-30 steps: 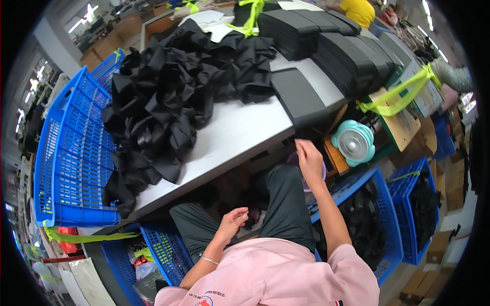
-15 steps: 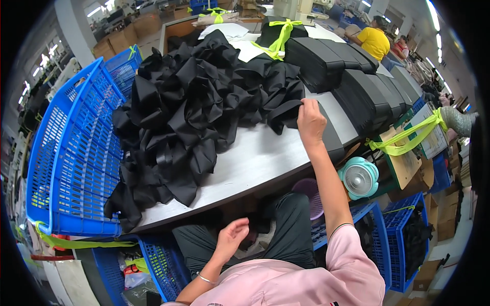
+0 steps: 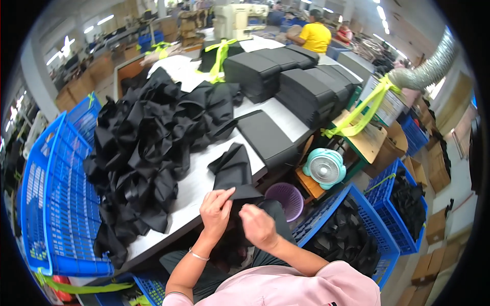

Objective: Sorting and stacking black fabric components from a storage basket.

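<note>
Observed a white flat-topped table (image 3: 196,186), bearing on its left a tangled heap of matte black fabric (image 3: 148,137). Noted beyond its right end a white rectangular printed sheet (image 3: 389,107). Located a single creased black fabric piece (image 3: 232,166) lying over the table's front edge, apart from the heap. Found the left bare hand (image 3: 217,209) nearly closed, pinching that piece's near edge between thumb and fingertips. Saw the right bare hand (image 3: 259,224) loosely curled, blurred, just beside the piece; cannot tell if holding anything. Could not read the sheet's print: too small.
</note>
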{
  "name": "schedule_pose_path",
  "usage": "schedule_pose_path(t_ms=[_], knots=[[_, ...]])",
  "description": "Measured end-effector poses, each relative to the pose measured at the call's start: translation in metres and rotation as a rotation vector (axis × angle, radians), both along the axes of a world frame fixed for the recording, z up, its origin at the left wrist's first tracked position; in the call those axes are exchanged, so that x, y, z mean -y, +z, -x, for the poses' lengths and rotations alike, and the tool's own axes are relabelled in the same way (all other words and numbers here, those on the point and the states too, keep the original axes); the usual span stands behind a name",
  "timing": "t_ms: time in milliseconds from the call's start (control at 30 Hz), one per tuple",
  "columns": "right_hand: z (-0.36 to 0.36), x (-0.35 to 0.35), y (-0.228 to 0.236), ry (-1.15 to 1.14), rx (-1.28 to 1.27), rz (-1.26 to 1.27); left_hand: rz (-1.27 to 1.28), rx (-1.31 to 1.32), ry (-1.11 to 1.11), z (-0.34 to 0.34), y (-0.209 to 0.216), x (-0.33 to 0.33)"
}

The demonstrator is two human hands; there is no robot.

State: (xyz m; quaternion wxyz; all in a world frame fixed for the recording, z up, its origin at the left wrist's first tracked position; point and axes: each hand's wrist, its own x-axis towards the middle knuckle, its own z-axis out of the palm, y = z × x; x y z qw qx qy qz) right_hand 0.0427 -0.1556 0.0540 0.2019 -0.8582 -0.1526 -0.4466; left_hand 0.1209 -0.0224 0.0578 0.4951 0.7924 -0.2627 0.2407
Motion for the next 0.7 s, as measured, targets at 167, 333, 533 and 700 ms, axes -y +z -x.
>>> schedule_pose_path(t_ms=[167,333,533,700], knots=[[-0.022,0.022,-0.046,0.515,-0.83,-0.444,-0.111,0.112,-0.271,0.056,0.016,0.004],[-0.058,-0.001,-0.022,0.762,-0.846,-1.235,-0.008,-0.1,-0.345,0.101,0.015,0.013],[-0.097,-0.036,-0.04,1.343,-0.732,-2.028,0.16,-0.32,-0.441,0.138,0.013,0.013],[-0.064,-0.03,-0.048,0.991,-0.588,-1.635,0.577,-0.736,-0.361,0.121,-0.009,-0.001]])
